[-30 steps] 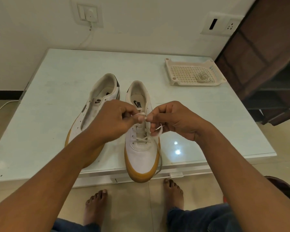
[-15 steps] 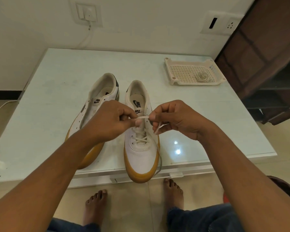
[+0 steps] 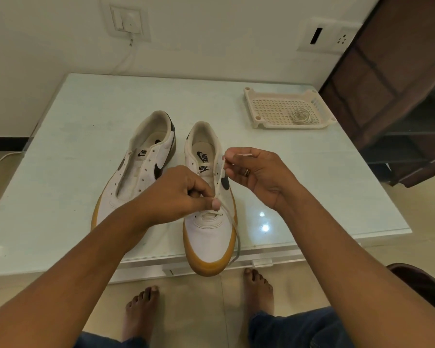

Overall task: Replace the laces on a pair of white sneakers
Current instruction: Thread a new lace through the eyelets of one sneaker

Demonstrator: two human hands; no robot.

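Left sneaker (image 3: 136,187): unlaced, white leather, gum sole, toe hidden behind the left forearm. Left hand (image 3: 176,197) was curled, thumb and forefinger pinching the flat white lace (image 3: 222,173) low on the right sneaker (image 3: 209,237); the eyelets beneath were hidden. Right hand (image 3: 258,172) pinched the lace's upper end, drawn taut. A perforated plastic tray (image 3: 251,106) on the glossy table (image 3: 60,146) held a coiled lace (image 3: 301,116), hard to make out.
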